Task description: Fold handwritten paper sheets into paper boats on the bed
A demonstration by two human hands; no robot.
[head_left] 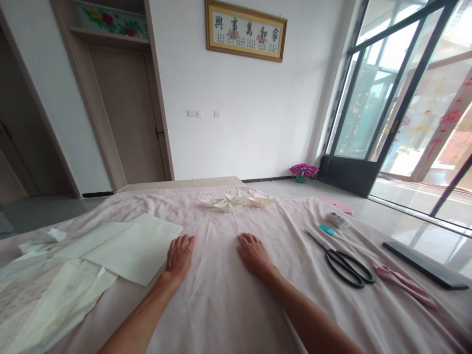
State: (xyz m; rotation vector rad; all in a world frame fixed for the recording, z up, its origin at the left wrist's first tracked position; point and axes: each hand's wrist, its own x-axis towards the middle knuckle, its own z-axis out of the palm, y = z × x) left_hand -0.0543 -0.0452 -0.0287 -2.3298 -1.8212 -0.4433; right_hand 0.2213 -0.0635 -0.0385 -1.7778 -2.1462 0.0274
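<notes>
My left hand (pixel 180 256) rests palm down on the pink patterned cloth (pixel 221 305), holding nothing, beside the right edge of some pale paper sheets (pixel 136 248). My right hand (pixel 253 252) lies on the same cloth a short way across, with nothing under its fingers that I can see. Beyond both hands, near the far edge, sit folded cream paper pieces, boat-like in shape: a cluster (pixel 229 201) and a single one (pixel 261 201) to its right. Black-handled scissors (pixel 342 265) lie to the right of my right forearm, blades slightly apart.
Crumpled paper and plastic wrapping (pixel 66 300) spread over the left side. At right are a small white box (pixel 337 220), a blue-ended tool (pixel 327 229), a pink cloth strip (pixel 405 285) and a long black case (pixel 424 265). Potted flowers (pixel 303 171) stand by the glass door.
</notes>
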